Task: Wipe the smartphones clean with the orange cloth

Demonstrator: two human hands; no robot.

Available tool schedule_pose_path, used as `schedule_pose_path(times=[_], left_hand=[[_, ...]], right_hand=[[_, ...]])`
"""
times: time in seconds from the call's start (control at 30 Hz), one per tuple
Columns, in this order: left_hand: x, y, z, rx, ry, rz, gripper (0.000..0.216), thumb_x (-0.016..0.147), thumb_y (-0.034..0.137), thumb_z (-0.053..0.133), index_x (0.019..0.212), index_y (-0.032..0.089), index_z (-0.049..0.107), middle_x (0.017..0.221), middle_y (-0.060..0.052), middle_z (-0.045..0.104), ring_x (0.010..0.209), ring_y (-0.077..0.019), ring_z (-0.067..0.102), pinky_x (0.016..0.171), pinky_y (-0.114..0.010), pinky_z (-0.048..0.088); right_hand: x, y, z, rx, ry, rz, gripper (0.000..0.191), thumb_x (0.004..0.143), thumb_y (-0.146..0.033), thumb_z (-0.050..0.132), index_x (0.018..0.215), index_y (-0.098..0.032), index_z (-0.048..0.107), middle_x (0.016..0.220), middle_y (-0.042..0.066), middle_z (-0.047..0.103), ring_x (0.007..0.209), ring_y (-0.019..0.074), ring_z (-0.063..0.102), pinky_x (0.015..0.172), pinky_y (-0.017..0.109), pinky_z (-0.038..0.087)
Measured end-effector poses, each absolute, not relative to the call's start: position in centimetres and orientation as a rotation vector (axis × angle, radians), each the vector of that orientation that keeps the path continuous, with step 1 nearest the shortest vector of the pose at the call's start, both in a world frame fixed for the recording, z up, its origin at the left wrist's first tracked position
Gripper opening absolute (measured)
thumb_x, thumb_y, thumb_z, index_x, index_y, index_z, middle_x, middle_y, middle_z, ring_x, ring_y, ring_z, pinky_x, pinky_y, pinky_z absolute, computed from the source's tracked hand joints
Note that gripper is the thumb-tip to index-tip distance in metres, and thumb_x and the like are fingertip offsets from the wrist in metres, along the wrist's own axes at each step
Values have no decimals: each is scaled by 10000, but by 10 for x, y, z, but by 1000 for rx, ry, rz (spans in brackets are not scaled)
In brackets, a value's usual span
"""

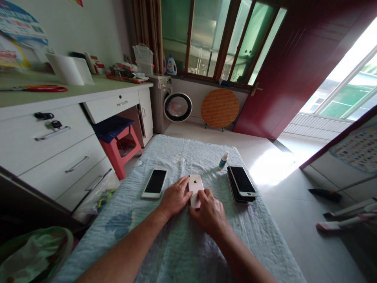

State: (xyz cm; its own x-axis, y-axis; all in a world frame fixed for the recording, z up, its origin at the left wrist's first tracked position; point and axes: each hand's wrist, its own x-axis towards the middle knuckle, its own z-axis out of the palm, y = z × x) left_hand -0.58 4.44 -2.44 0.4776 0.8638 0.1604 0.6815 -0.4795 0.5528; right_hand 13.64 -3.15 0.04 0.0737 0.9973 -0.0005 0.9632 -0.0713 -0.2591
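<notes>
The pink phone (195, 184) lies face down at the centre of the cloth-covered table (259, 239). The left hand (174, 199) rests flat, fingers extended, against the pink phone's 9 o'clock edge. The right hand (209, 212) covers its 6 o'clock end, fingers bent over it; whether it grips cannot be determined. From the pink phone:
- 9 o'clock: white phone (154, 182), screen up, apart.
- 3 o'clock: stack of phones (241, 184).
- 1 o'clock: small bottle (223, 160), upright.

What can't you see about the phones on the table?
Head view:
Pink phone: lies back up, screen hidden; right hand covers its near end, left hand its side.
Stack of phones: top one hides the rest, count unclear.
Small bottle: label too small to read.
</notes>
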Motion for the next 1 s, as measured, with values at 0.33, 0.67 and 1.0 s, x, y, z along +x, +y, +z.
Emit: schedule_pose_path(times=[0.33, 0.67, 1.0], left_hand=[[-8, 45, -26, 2313, 1283, 576, 480, 906, 320, 515, 1365, 184, 477, 1434, -97, 503, 1307, -217, 494, 1092, -323, 393], [-8, 45, -24, 2325, 1269, 568, 500, 913, 355, 515, 1375, 170, 466, 1428, -112, 507, 1308, -224, 494, 1080, -320, 401], [-9, 46, -33, 2281, 1299, 616, 572, 971, 363, 419, 1481, 156, 263, 1497, -135, 433, 1355, -219, 451, 1092, -342, 390]], right_hand=[[139, -31, 5, -2141, -1989, 310, 224, 791, -361, 607, 962, -218, 586, 1015, 52, 616, 769, 175, 618, 616, 268, 318], [142, -31, 5, -2084, -1999, 300, 183, 761, -312, 595, 915, -215, 590, 962, 42, 629, 725, 160, 592, 599, 267, 274], [149, -31, 13, -1957, -1938, 360, 67, 713, -165, 561, 754, -207, 593, 787, 4, 656, 687, 136, 568, 635, 242, 298]])
